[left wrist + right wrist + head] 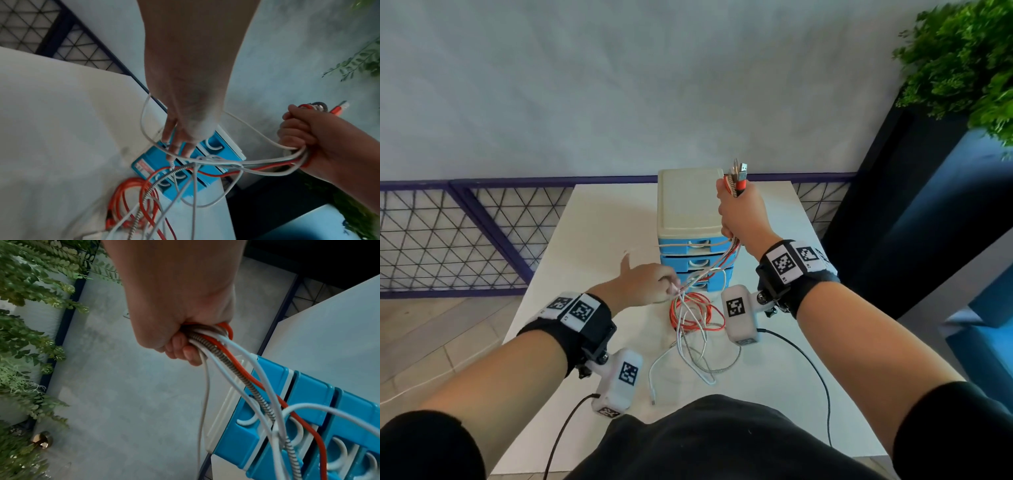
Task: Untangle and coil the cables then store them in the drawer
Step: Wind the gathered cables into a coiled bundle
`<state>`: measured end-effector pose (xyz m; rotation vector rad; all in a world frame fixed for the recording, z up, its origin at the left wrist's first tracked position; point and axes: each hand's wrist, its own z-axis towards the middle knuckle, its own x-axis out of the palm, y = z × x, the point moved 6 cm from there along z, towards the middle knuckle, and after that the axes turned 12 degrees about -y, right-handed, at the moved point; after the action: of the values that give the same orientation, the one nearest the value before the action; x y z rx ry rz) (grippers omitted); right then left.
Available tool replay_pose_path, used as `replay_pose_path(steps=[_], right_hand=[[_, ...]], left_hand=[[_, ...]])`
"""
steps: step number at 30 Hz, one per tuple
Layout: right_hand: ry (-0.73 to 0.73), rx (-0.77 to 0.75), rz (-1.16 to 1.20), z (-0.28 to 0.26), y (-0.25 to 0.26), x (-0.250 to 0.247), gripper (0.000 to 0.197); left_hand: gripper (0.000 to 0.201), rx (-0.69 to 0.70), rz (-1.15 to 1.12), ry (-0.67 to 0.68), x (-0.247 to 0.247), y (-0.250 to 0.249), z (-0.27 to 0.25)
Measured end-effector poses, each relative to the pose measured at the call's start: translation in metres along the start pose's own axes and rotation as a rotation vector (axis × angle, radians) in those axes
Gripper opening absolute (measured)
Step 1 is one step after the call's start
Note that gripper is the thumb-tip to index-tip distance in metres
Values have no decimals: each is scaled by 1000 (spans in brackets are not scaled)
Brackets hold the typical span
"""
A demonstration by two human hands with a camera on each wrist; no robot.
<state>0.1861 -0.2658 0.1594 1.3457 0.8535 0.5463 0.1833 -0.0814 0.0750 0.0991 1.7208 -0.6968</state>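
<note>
My right hand (739, 212) is raised beside the drawer unit (688, 205) and grips a bundle of cable ends (738, 180): orange, white and braided silver. Its fist (185, 337) is closed round the bundle (226, 356). From it the cables hang down to a tangle (695, 318) on the white table (592, 274), with orange loops (123, 194) lowest. My left hand (650, 287) sits lower, in front of the blue drawers, and pinches a white cable (144, 126) at the top of the tangle, index finger pointing away. All drawers (308, 386) look closed.
A lattice fence (448, 233) runs behind the table along a grey wall. A green plant (969, 61) on a dark blue planter (893, 205) stands to the right. Black wrist-camera leads (811, 370) trail over the table's near edge.
</note>
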Motion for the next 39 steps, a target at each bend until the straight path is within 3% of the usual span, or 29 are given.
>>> replay_pose_path(steps=[3, 7, 10, 13, 15, 18, 23, 27, 29, 32, 37, 38, 39], right_hand=[[-16, -10, -2, -2, 0, 3, 29], [-41, -20, 29, -2, 2, -1, 24], [-45, -14, 38, -1, 0, -3, 21], [-54, 2, 28, 1, -3, -8, 23], [-63, 8, 7, 2, -5, -11, 26], [-90, 15, 5, 5, -8, -19, 28], [-125, 50, 36, 9, -3, -33, 26], [-120, 54, 57, 10, 1, -33, 25], [-108, 52, 71, 7, 3, -31, 23], [-61, 102, 155, 0, 2, -22, 25], [91, 156, 291, -16, 3, 1, 26], [128, 157, 322, -19, 4, 5, 27], [159, 158, 360, -22, 6, 8, 27]], left_hand=[[34, 15, -93, -63, 6, -20, -1], [39, 177, 68, -133, 10, -31, -6], [25, 256, 203, -239, 7, -38, -9], [15, 294, 299, -254, 2, -39, -8], [8, 270, 307, -223, -3, -30, -8], [19, 206, 331, -107, -3, 3, -6], [27, 65, 738, 143, 8, 65, -21], [26, 38, 865, 237, 12, 80, -33], [38, 17, 729, 219, 13, 84, -31], [45, 4, 281, 124, 14, 62, -18], [12, 305, -317, -535, -42, -43, -12], [16, 305, -377, -582, -49, -56, -12], [26, 277, -425, -543, -52, -67, -10]])
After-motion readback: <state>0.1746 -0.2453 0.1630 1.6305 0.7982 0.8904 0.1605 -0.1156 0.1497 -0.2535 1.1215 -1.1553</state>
